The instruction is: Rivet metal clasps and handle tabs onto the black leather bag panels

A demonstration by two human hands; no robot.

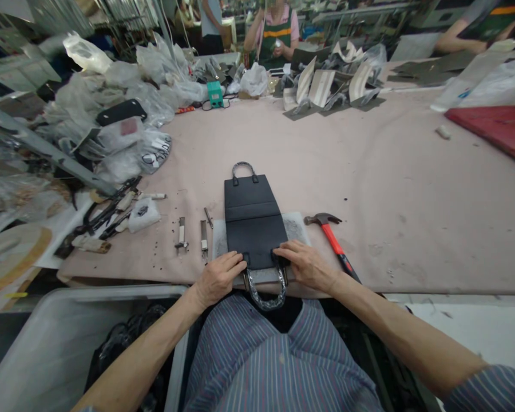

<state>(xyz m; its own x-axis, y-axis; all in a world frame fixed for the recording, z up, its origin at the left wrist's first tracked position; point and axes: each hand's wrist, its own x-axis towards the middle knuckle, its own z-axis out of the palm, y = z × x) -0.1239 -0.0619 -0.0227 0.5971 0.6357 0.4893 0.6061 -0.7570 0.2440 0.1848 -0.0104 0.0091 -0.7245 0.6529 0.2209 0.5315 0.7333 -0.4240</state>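
A black handbag panel (255, 214) lies flat on a grey slab (298, 226) at the front of the table, with a crease across its middle. One plastic-wrapped handle (243, 165) is on its far end. The near bag handle (266, 303), also wrapped, hangs over the table edge towards my lap. My left hand (220, 278) has its fingers closed at the left base of this near handle. At the right base, my right hand (309, 264) pinches with thumb and fingers. The fingertips partly hide both bases.
A red-handled claw hammer (332, 240) lies right of the slab. Small metal tools (203, 237) lie to its left. Plastic bags and tools crowd the left side (143, 214). Grey pieces (321, 86) are piled at the back, where a person (277, 34) sits. A bin (64, 343) stands at lower left.
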